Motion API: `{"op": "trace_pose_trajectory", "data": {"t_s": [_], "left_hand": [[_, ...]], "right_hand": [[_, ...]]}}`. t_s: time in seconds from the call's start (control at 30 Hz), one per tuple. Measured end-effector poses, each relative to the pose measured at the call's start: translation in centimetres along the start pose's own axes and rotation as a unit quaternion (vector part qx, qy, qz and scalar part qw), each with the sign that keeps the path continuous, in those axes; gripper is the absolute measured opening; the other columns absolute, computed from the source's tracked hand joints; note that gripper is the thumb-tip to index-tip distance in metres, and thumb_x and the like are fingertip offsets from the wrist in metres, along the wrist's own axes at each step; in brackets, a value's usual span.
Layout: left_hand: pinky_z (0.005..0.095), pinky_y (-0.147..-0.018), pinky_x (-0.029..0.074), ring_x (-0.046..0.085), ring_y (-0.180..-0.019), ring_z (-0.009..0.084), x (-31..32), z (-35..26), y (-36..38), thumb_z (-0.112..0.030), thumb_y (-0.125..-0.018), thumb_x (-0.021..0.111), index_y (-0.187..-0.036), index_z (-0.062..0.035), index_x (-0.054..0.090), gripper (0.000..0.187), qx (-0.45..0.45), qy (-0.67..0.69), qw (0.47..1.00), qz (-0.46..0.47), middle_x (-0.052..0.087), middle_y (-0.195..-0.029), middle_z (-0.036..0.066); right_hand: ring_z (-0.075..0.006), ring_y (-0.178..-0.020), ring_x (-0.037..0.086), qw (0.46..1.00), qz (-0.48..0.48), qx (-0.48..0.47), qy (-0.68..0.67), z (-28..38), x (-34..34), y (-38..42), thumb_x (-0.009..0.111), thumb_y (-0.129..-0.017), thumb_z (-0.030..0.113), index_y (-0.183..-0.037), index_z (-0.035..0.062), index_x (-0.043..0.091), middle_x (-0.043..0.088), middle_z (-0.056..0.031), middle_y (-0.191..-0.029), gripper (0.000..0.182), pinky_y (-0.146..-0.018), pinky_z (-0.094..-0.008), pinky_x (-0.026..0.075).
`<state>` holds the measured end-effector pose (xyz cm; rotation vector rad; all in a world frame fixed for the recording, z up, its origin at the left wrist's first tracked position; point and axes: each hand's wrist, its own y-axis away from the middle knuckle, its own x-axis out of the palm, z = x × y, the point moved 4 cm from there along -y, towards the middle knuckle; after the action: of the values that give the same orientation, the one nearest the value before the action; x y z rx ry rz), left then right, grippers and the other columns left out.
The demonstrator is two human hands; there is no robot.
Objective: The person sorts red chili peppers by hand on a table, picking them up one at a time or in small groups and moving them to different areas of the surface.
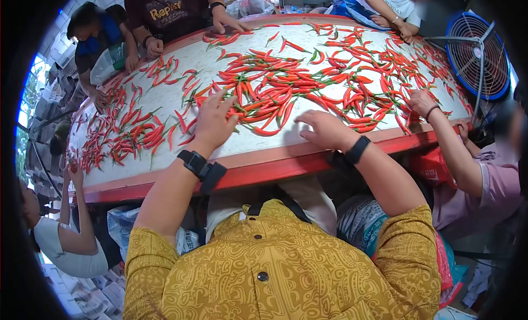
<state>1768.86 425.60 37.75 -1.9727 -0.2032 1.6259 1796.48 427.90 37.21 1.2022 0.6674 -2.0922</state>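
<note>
Both hands flat-ish on the round white red-rimmed counter (220, 61): left hand (213, 122) fingers spread over the glossy red chillies w/ green stems (264, 92), right hand (325, 128) loosely curled just beside em, pinching nothing. Imo rake small batches, don't bruise.

co-workers' faces blurred or cut off, fan (477, 55) partly beyond the edge, table (264, 163) underside hidden

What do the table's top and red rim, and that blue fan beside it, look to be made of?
The table top looks like pale, matt stone or painted board, speckled and dull; which one is unclear. Its red rim seems painted wood or metal, smooth with a slight sheen. The fan has a thin wire grille, probably metal, in a glossy blue ring.
</note>
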Motion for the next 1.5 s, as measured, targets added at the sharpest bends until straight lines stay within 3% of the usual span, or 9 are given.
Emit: {"op": "trace_pose_trajectory", "data": {"t_s": [0.2, 0.47, 0.7, 0.77, 0.97, 1.03, 1.23, 1.43, 1.5], "left_hand": [[0.0498, -0.101, 0.034, 0.042, -0.124, 0.0325, 3.6, -6.4, 0.3, -0.029, -0.078, 0.067, -0.122, -0.0121, 0.056, 0.049, -0.017, 0.066, 0.991, 0.116, 0.051, -0.129, 0.013], [0.0524, -0.098, 0.033, 0.049, -0.118, 0.0273, 3.8, -10.1, -0.1, -0.024, -0.079, 0.066, -0.114, -0.0130, 0.061, 0.037, 0.008, 0.090, 0.991, 0.097, 0.058, -0.119, 0.008], [0.0400, -0.090, 0.044, 0.058, -0.103, 0.0317, 5.3, -9.2, -4.1, -0.018, -0.082, 0.062, -0.107, -0.0082, 0.064, 0.027, -0.026, 0.115, 0.992, -0.052, 0.063, -0.108, 0.012], [0.0402, -0.083, 0.048, 0.061, -0.095, 0.0324, 6.4, -7.1, -5.6, -0.017, -0.084, 0.059, -0.106, -0.0055, 0.065, 0.025, -0.141, 0.128, 0.981, 0.048, 0.065, -0.101, 0.015], [0.0422, -0.081, 0.048, 0.061, -0.093, 0.0327, 9.6, -2.9, -10.8, -0.017, -0.085, 0.058, -0.105, -0.0074, 0.066, 0.025, -0.140, 0.036, 0.989, 0.031, 0.065, -0.098, 0.015], [0.0435, -0.081, 0.048, 0.060, -0.097, 0.0319, 10.6, -3.2, -11.8, -0.018, -0.084, 0.059, -0.105, -0.0098, 0.067, 0.024, -0.094, -0.103, 0.984, 0.114, 0.064, -0.103, 0.014], [0.0452, -0.090, 0.045, 0.059, -0.102, 0.0305, 10.5, -3.4, -13.0, -0.022, -0.083, 0.062, -0.097, -0.0150, 0.071, 0.018, -0.228, -0.163, 0.943, 0.179, 0.059, -0.112, 0.011], [0.0422, -0.093, 0.043, 0.057, -0.103, 0.0323, 4.7, -3.4, -12.3, -0.021, -0.083, 0.062, -0.097, -0.0081, 0.069, 0.020, -0.117, -0.026, 0.972, -0.201, 0.061, -0.113, 0.012], [0.0370, -0.085, 0.048, 0.061, -0.097, 0.0294, 1.6, -2.4, -10.3, -0.018, -0.089, 0.056, -0.099, -0.0042, 0.064, 0.019, -0.215, 0.077, 0.945, -0.235, 0.064, -0.106, 0.011]], "right_hand": [[-0.0352, -0.092, 0.061, 0.966, 0.123, 0.217, 0.063, -4.4, -3.7, 7.2, 0.058, -0.081, 0.020, -0.103, 0.0037, 0.063, 0.064, -0.0192, -0.097, 0.027, -0.082, -0.0426, 0.048], [-0.0343, -0.110, 0.050, 0.974, -0.145, 0.039, 0.167, -10.6, -6.4, 9.0, 0.063, -0.077, 0.013, -0.108, 0.0030, 0.061, 0.058, -0.0156, -0.115, 0.033, -0.096, -0.0414, 0.041], [-0.0335, -0.104, 0.051, 0.980, -0.149, 0.011, 0.130, -10.6, -4.5, 12.4, 0.064, -0.078, 0.015, -0.100, 0.0028, 0.061, 0.058, -0.0138, -0.108, 0.025, -0.092, -0.0417, 0.042], [-0.0334, -0.104, 0.052, 0.977, -0.184, 0.008, 0.106, -11.8, -4.2, 13.5, 0.063, -0.079, 0.016, -0.099, 0.0030, 0.061, 0.058, -0.0137, -0.109, 0.024, -0.092, -0.0419, 0.043], [-0.0324, -0.101, 0.053, 0.977, -0.196, 0.030, 0.079, -13.3, -5.9, 15.1, 0.064, -0.078, 0.013, -0.094, 0.0038, 0.061, 0.059, -0.0123, -0.106, 0.018, -0.088, -0.0414, 0.043], [-0.0319, -0.099, 0.053, 0.976, -0.204, 0.027, 0.066, -14.2, -6.2, 15.7, 0.064, -0.077, 0.013, -0.091, 0.0039, 0.062, 0.060, -0.0121, -0.104, 0.017, -0.088, -0.0412, 0.043], [-0.0306, -0.097, 0.054, 0.977, -0.202, 0.012, 0.073, -16.1, -8.0, 17.3, 0.063, -0.078, 0.012, -0.088, 0.0035, 0.061, 0.060, -0.0114, -0.101, 0.014, -0.086, -0.0406, 0.044], [-0.0308, -0.094, 0.054, 0.977, -0.205, 0.008, 0.058, -18.6, -9.5, 19.2, 0.062, -0.079, 0.011, -0.086, 0.0031, 0.060, 0.059, -0.0113, -0.098, 0.011, -0.086, -0.0410, 0.044], [-0.0315, -0.093, 0.054, 0.978, -0.201, -0.005, 0.058, -19.1, -10.0, 19.9, 0.062, -0.079, 0.010, -0.088, 0.0023, 0.060, 0.059, -0.0120, -0.099, 0.012, -0.086, -0.0408, 0.044]]}}
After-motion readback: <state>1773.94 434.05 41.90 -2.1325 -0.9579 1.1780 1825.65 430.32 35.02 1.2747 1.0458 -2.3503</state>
